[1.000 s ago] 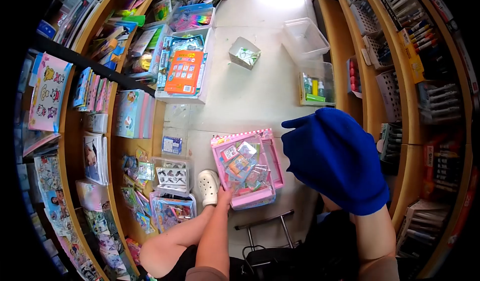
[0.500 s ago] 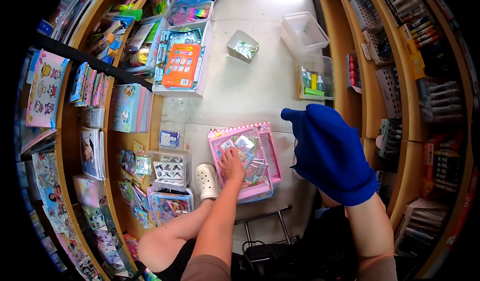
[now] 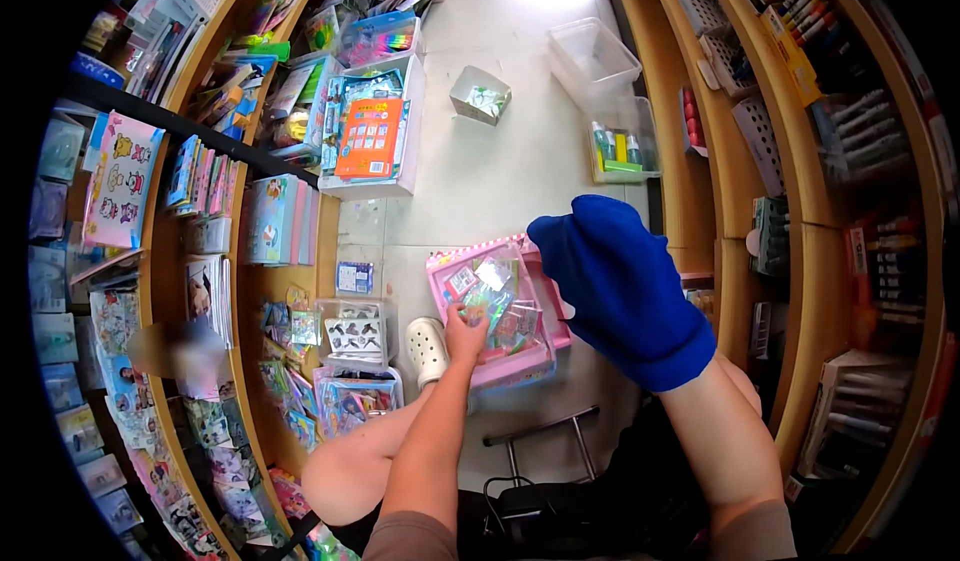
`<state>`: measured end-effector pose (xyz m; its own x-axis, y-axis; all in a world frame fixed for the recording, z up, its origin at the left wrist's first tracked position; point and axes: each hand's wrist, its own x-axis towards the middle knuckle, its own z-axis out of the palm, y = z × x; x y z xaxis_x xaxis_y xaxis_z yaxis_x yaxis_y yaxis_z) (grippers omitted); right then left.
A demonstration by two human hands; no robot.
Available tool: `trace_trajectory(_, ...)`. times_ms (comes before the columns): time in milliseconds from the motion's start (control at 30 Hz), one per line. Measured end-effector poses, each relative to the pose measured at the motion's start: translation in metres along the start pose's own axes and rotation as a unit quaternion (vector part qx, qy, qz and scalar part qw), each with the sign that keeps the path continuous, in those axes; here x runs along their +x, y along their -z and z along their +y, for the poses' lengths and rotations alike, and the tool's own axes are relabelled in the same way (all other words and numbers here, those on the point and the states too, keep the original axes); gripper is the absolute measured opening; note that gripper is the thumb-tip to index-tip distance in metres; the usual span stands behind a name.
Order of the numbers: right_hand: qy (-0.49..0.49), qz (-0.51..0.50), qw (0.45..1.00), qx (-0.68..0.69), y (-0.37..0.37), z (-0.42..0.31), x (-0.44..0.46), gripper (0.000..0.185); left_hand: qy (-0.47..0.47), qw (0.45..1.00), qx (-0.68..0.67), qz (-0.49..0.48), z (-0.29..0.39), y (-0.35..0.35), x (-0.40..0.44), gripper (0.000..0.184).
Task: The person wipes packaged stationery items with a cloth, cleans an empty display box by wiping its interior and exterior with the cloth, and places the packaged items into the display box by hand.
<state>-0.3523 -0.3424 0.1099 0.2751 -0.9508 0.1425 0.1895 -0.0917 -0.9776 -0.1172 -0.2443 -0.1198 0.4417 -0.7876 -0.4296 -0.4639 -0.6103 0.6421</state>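
A pink box with a checked rim lies on the floor in front of me, holding several small clear and shiny packets. My left hand reaches into its near left part. The fingers are closed around the edge of a small shiny packet. Over my right hand a blue cloth mitt fits down to the wrist, so its fingers are hidden. That hand is raised just right of the pink box and covers part of the box's right side.
Wooden shelves of pens and stationery line both sides. On the floor stand a small open carton, clear bins, a white box of booklets and a clear tub. My shoe and a metal stool frame are close by.
My left hand has drawn slightly back in the pink box, its fingers now bunched instead of spread over the packets. The blue-covered right hand has shifted left and up toward the box. The view has turned slightly.
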Motion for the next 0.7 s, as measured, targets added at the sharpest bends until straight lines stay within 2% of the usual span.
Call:
trace_trajectory(67, -0.004, 0.009, 0.997, 0.073, 0.001, 0.025, -0.012, 0.054, 0.09, 0.961, -0.255, -0.062, 0.017, 0.006, -0.002, 0.044)
trace_trajectory(100, 0.014, 0.02, 0.997, 0.074, 0.0, 0.034, -0.017, 0.052, 0.092, 0.946, -0.298, -0.087, 0.032, 0.013, -0.006, 0.04)
trace_trajectory(167, 0.076, 0.048, 0.996, -0.021, -0.005, 0.034, -0.025, 0.044, 0.101, 0.886, -0.422, -0.163, 0.056, 0.021, -0.014, 0.039)
trace_trajectory(200, 0.119, 0.066, 0.984, -0.119, -0.011, 0.029, -0.026, 0.038, 0.088, 0.856, -0.474, -0.189, 0.08, 0.029, -0.026, 0.038)
trace_trajectory(267, 0.115, 0.082, 0.978, -0.154, -0.025, 0.027, -0.035, 0.031, 0.042, 0.799, -0.544, -0.252, 0.129, 0.044, -0.054, 0.036)
trace_trajectory(333, 0.023, 0.074, 0.997, -0.029, -0.041, 0.033, -0.047, 0.032, 0.008, 0.747, -0.581, -0.323, 0.163, 0.051, -0.08, 0.033)
trace_trajectory(367, -0.164, 0.103, 0.976, 0.101, -0.047, 0.035, -0.047, 0.033, 0.006, 0.719, -0.598, -0.354, 0.178, 0.052, -0.094, 0.032)
trace_trajectory(400, -0.073, 0.067, 0.984, -0.15, -0.05, 0.046, -0.05, 0.033, 0.003, 0.69, -0.613, -0.384, 0.187, 0.053, -0.11, 0.032)
trace_trajectory(433, 0.019, 0.081, 0.914, -0.398, -0.059, 0.038, -0.05, 0.033, 0.023, 0.685, -0.625, -0.373, 0.191, 0.055, -0.128, 0.033)
trace_trajectory(467, 0.116, 0.148, 0.831, -0.524, -0.066, 0.025, -0.063, 0.033, 0.042, 0.678, -0.639, -0.362, 0.195, 0.058, -0.147, 0.035)
trace_trajectory(500, 0.097, 0.175, 0.865, -0.46, -0.073, 0.002, -0.069, 0.029, 0.057, 0.669, -0.652, -0.351, 0.198, 0.062, -0.164, 0.036)
trace_trajectory(533, 0.12, 0.174, 0.907, -0.365, -0.073, 0.009, -0.079, 0.03, 0.069, 0.659, -0.666, -0.342, 0.2, 0.064, -0.178, 0.038)
trace_trajectory(567, 0.097, 0.159, 0.925, -0.33, -0.072, 0.015, -0.093, 0.032, 0.038, 0.68, -0.656, -0.326, 0.197, 0.067, -0.194, 0.04)
trace_trajectory(600, 0.078, 0.103, 0.91, -0.394, -0.067, 0.014, -0.106, 0.033, 0.004, 0.698, -0.646, -0.309, 0.193, 0.07, -0.212, 0.042)
trace_trajectory(633, 0.066, 0.046, 0.887, -0.454, -0.063, 0.012, -0.12, 0.034, -0.023, 0.724, -0.619, -0.304, 0.189, 0.074, -0.228, 0.045)
trace_trajectory(667, 0.129, 0.123, 0.863, -0.474, -0.063, 0.018, -0.131, 0.026, -0.072, 0.795, -0.559, -0.224, 0.184, 0.072, -0.246, 0.042)
trace_trajectory(700, 0.022, 0.103, 0.935, -0.339, -0.055, 0.021, -0.143, 0.021, -0.089, 0.813, -0.526, -0.234, 0.174, 0.075, -0.258, 0.038)
